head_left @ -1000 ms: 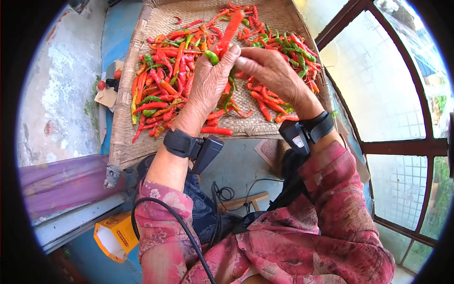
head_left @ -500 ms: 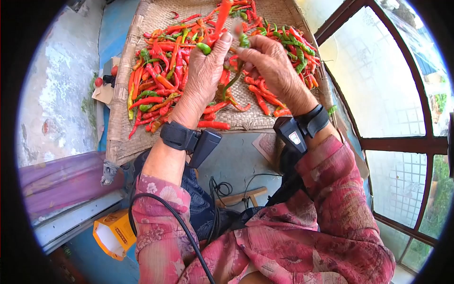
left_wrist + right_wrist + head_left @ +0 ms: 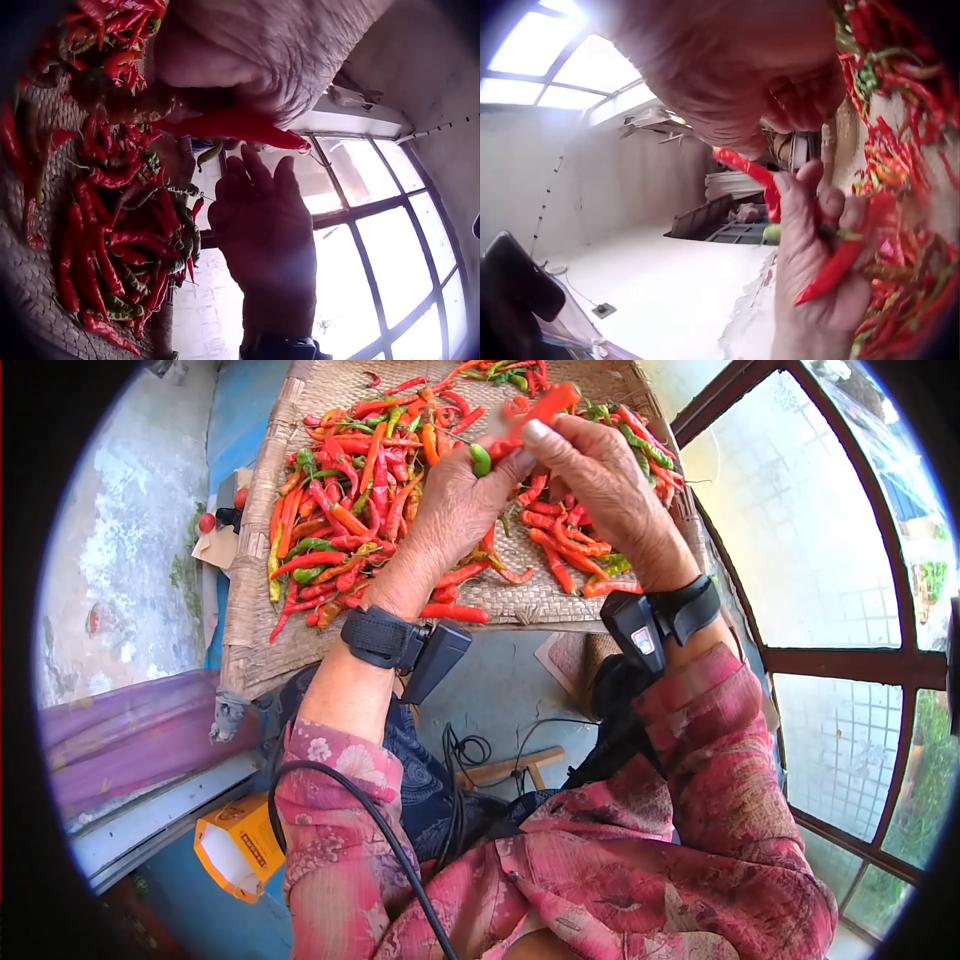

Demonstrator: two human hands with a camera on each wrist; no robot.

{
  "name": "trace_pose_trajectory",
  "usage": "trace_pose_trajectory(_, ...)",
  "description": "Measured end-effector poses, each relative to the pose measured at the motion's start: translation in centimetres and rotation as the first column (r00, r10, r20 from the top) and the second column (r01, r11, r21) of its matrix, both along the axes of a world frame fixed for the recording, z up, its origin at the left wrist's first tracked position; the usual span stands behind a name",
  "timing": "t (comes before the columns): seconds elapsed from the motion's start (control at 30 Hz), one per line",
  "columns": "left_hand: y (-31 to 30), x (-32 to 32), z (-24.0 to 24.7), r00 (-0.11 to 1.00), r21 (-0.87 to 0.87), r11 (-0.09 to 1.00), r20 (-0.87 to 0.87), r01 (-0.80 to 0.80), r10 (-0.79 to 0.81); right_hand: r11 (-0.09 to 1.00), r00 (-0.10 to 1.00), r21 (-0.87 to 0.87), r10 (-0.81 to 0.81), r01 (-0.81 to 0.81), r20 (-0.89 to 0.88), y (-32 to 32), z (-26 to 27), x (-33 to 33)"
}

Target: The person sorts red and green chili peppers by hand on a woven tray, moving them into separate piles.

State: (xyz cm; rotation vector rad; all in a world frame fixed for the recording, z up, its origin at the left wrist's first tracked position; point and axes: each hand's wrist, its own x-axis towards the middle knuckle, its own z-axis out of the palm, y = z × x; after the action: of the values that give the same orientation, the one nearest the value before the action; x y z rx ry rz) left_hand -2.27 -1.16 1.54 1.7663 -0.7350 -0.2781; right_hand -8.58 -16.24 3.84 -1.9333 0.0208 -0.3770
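Observation:
My left hand [image 3: 455, 510] is raised over a woven tray [image 3: 262, 640] and grips a long red chilli [image 3: 542, 407] that points up and to the right. A small green chilli [image 3: 481, 459] and another red one [image 3: 838, 264] sit in the same grip. My right hand [image 3: 600, 480] is close beside it, thumb tip against the long chilli. In the left wrist view the chilli [image 3: 232, 126] juts from my left fist, and my right hand [image 3: 262, 225] has its fingers fairly straight just under the free tip. Red, orange and green chillies [image 3: 345, 510] cover the tray.
A second heap of chillies [image 3: 565, 550] lies under my right hand. Small objects [image 3: 222, 520] sit left of the tray by a pale wall. A dark window frame [image 3: 830, 665] runs along the right. Below are a yellow box [image 3: 235, 850], a cable [image 3: 380, 840] and purple cloth [image 3: 130, 740].
Both hands have moved up and away over the tray. The green stem my right hand held half a second ago is gone, and the long chilli now leans to the right.

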Motion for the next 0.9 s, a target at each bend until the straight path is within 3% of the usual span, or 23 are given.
trace_pose_trajectory(0.07, 0.0, -0.5, 0.0, 0.997, 0.008, 0.999, 0.063, 0.036, -0.037, 0.999, 0.999, 0.037, 0.038, -0.037, -0.033, 0.4, -0.2, 0.1)
trace_pose_trajectory(0.17, -0.2, -0.5, 0.2, 0.991, 0.147, 0.983, 0.065, 0.107, -0.118, 0.969, 1.0, 0.248, -0.018, 0.017, 0.003, 0.9, -0.1, 0.1)
trace_pose_trajectory(0.27, -0.4, -0.6, -0.4, 0.984, 0.012, 0.987, 0.083, 0.158, -0.158, 0.959, 0.996, 0.278, -0.039, 0.06, -0.082, -0.5, 0.0, 0.3)
trace_pose_trajectory(0.4, -0.5, 0.2, -1.1, 0.992, 0.078, 0.992, 0.077, 0.096, -0.102, 0.808, 0.992, 0.581, -0.127, 0.094, 0.017, -3.8, -0.3, 1.6)
trace_pose_trajectory(0.47, -0.5, 0.8, -1.7, 0.998, -0.121, 0.992, -0.056, 0.026, -0.033, 0.734, 0.974, 0.677, -0.193, 0.062, 0.12, -6.8, -1.9, 2.9)
trace_pose_trajectory(0.53, -0.1, 1.0, -1.0, 0.992, -0.151, 0.988, -0.126, -0.026, 0.007, 0.636, 0.959, 0.752, -0.283, 0.175, 0.015, -7.3, -1.6, 2.7)
trace_pose_trajectory(0.57, 0.1, 1.3, -0.9, 0.973, -0.274, 0.961, -0.23, -0.039, -0.026, 0.635, 0.96, 0.753, -0.279, 0.173, 0.014, -7.1, -1.8, 2.9)
trace_pose_trajectory(0.63, 0.3, 1.5, -0.6, 0.926, -0.478, 0.877, -0.349, -0.045, -0.143, 0.642, 0.951, 0.708, -0.267, 0.294, -0.154, -5.7, -1.5, 2.7)
trace_pose_trajectory(0.7, 0.4, 1.6, -0.1, 0.893, -0.519, 0.853, -0.411, -0.064, -0.183, 0.895, 0.993, 0.438, -0.041, 0.085, -0.108, -2.7, -1.3, 1.9)
trace_pose_trajectory(0.73, 0.5, 1.6, -0.1, 0.856, -0.556, 0.827, -0.466, -0.086, -0.224, 0.967, 0.993, 0.244, 0.088, -0.066, -0.082, -1.4, -0.8, 1.4)
trace_pose_trajectory(0.8, 0.3, 1.9, -0.2, 0.852, -0.573, 0.815, -0.465, -0.081, -0.242, 0.949, 0.936, 0.034, 0.314, -0.312, -0.159, 0.4, 0.8, 0.3)
trace_pose_trajectory(0.9, 0.3, 2.1, -0.4, 0.805, -0.679, 0.73, -0.474, -0.076, -0.357, 0.956, 0.951, 0.04, 0.294, -0.291, -0.094, 1.1, 0.0, 0.5)
